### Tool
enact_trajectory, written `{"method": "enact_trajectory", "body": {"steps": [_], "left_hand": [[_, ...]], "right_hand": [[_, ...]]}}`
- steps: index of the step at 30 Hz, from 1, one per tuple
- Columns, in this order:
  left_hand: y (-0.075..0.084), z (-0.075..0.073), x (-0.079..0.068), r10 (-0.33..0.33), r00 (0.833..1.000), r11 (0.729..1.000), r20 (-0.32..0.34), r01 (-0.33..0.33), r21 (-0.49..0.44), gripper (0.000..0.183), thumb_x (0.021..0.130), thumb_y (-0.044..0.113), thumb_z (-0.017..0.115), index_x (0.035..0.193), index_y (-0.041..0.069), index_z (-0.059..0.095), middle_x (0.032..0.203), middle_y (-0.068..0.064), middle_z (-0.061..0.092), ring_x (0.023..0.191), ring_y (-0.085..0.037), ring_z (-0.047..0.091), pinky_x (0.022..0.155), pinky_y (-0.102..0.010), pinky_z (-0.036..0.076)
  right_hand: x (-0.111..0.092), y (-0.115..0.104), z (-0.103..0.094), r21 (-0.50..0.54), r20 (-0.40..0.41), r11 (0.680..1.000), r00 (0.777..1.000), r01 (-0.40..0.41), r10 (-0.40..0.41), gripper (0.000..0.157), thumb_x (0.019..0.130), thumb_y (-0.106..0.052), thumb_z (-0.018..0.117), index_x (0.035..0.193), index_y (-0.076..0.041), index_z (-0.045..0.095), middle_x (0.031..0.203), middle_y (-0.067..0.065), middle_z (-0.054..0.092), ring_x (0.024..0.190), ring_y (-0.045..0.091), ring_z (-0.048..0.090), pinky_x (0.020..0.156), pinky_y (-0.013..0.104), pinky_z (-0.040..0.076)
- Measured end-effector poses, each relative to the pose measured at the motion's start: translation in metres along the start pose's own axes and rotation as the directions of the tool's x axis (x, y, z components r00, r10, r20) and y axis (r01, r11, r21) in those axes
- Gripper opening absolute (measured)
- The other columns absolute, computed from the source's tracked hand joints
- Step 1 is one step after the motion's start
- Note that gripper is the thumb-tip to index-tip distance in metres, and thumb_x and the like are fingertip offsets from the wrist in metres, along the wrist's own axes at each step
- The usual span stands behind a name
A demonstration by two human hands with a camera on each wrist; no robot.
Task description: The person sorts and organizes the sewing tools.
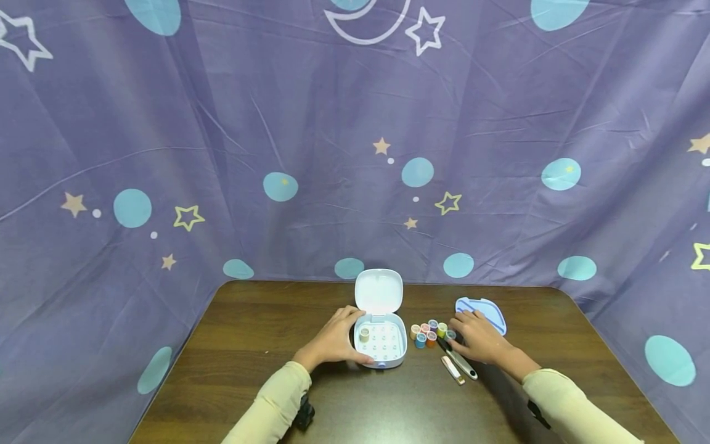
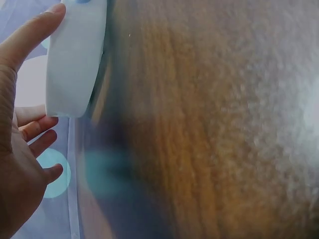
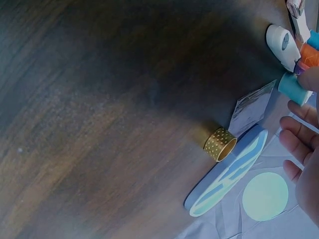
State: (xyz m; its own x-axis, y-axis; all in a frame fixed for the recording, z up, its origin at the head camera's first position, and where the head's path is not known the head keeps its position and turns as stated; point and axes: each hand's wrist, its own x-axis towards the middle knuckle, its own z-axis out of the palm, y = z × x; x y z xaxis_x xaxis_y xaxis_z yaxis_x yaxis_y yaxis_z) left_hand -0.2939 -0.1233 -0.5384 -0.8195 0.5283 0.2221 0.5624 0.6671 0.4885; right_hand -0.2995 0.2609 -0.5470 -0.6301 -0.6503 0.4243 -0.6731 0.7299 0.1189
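Note:
My left hand [image 1: 335,338] grips the left side of a white sewing box [image 1: 391,364], thumb at its front and fingers toward the back. In the left wrist view the thumb lies along the box wall [image 2: 75,64]. Its lid [image 1: 379,291] stands raised; one beige thread spool [image 1: 364,335] sits on the pegged floor inside. My right hand [image 1: 481,338] pinches a teal thread spool [image 3: 294,89] between thumb and index finger, beside several coloured spools [image 1: 431,339] standing on the table. Its other fingers are loosely bent.
A blue lid-like insert [image 1: 488,308] lies behind my right hand. Beside it are a gold dotted thimble [image 3: 219,144] and a silvery card [image 3: 254,107]. A pale-handled tool [image 1: 465,366] and a small white-and-pink item [image 1: 452,370] lie before the spools. A patterned purple cloth [image 1: 333,234] hangs behind the table.

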Motion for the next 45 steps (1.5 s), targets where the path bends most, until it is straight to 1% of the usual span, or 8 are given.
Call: {"method": "enact_trajectory", "body": {"steps": [8,13,22,26,30,35,39,45], "left_hand": [[0.0,0.0,-0.001,0.01,1.0,1.0,-0.007,-0.01,0.007,0.108,0.06,0.059,0.093,0.144,0.004,0.054,0.133,-0.009,0.058,0.123,-0.023,0.05,0.109,-0.047,0.043],[0.0,0.0,-0.001,0.004,1.0,1.0,-0.006,-0.004,0.002,0.107,0.06,0.059,0.093,0.144,0.005,0.054,0.134,-0.009,0.058,0.123,-0.023,0.051,0.108,-0.047,0.044],[-0.001,0.001,-0.002,-0.002,1.0,1.0,-0.006,0.002,-0.007,0.108,0.06,0.059,0.093,0.144,0.003,0.053,0.134,-0.01,0.057,0.123,-0.024,0.051,0.108,-0.048,0.044],[-0.001,0.002,-0.002,0.004,1.0,1.0,-0.007,-0.004,0.003,0.108,0.06,0.059,0.093,0.144,0.003,0.053,0.134,-0.011,0.057,0.122,-0.024,0.051,0.107,-0.047,0.045],[0.0,0.001,-0.002,-0.001,1.0,1.0,-0.003,0.001,-0.014,0.108,0.06,0.057,0.093,0.144,0.003,0.053,0.134,-0.012,0.057,0.121,-0.024,0.051,0.107,-0.047,0.045],[0.002,0.001,-0.002,-0.006,1.0,0.999,0.004,0.006,-0.034,0.107,0.06,0.053,0.095,0.144,0.003,0.053,0.133,-0.012,0.057,0.121,-0.025,0.05,0.106,-0.049,0.044],[0.002,0.002,-0.002,-0.011,1.0,0.999,0.004,0.012,-0.04,0.107,0.059,0.052,0.096,0.144,0.003,0.052,0.133,-0.012,0.057,0.121,-0.025,0.05,0.106,-0.049,0.045],[0.0,0.002,-0.001,-0.01,1.0,0.999,-0.003,0.01,-0.043,0.107,0.059,0.052,0.096,0.144,0.004,0.052,0.133,-0.012,0.056,0.122,-0.024,0.05,0.106,-0.048,0.045]], "right_hand": [[0.0,-0.003,-0.003,0.016,-0.036,1.0,0.999,0.01,-0.009,0.022,0.078,-0.027,0.082,0.086,-0.014,0.066,0.085,-0.002,0.061,0.081,0.018,0.059,0.069,0.035,0.04],[-0.002,-0.001,-0.002,0.0,-0.068,1.0,0.998,0.013,-0.013,0.023,0.076,-0.027,0.083,0.084,-0.016,0.064,0.083,-0.004,0.059,0.079,0.017,0.057,0.069,0.034,0.038],[-0.003,0.002,0.0,-0.018,-0.077,1.0,0.997,-0.001,0.0,0.025,0.076,-0.03,0.081,0.081,-0.017,0.06,0.081,-0.004,0.057,0.079,0.019,0.056,0.07,0.036,0.04],[-0.002,0.001,-0.002,0.0,-0.081,1.0,0.997,-0.016,0.016,0.024,0.076,-0.03,0.08,0.082,-0.017,0.061,0.082,-0.003,0.057,0.08,0.019,0.056,0.072,0.036,0.04],[0.0,0.001,-0.007,0.024,-0.091,0.999,0.995,-0.031,0.033,0.023,0.076,-0.028,0.081,0.082,-0.016,0.062,0.082,-0.003,0.059,0.081,0.018,0.056,0.072,0.036,0.039],[0.003,0.001,-0.01,0.026,-0.121,1.0,0.992,-0.015,0.018,0.021,0.077,-0.028,0.08,0.081,-0.018,0.061,0.081,-0.005,0.057,0.08,0.016,0.055,0.072,0.034,0.037],[0.007,0.0,-0.012,0.018,-0.14,1.0,0.99,-0.004,0.007,0.021,0.076,-0.027,0.079,0.08,-0.018,0.06,0.081,-0.005,0.057,0.081,0.017,0.056,0.073,0.036,0.039],[0.012,-0.003,-0.016,0.015,-0.128,1.0,0.992,0.0,0.002,0.021,0.077,-0.027,0.079,0.082,-0.015,0.062,0.082,-0.003,0.057,0.082,0.019,0.057,0.075,0.04,0.044]]}}
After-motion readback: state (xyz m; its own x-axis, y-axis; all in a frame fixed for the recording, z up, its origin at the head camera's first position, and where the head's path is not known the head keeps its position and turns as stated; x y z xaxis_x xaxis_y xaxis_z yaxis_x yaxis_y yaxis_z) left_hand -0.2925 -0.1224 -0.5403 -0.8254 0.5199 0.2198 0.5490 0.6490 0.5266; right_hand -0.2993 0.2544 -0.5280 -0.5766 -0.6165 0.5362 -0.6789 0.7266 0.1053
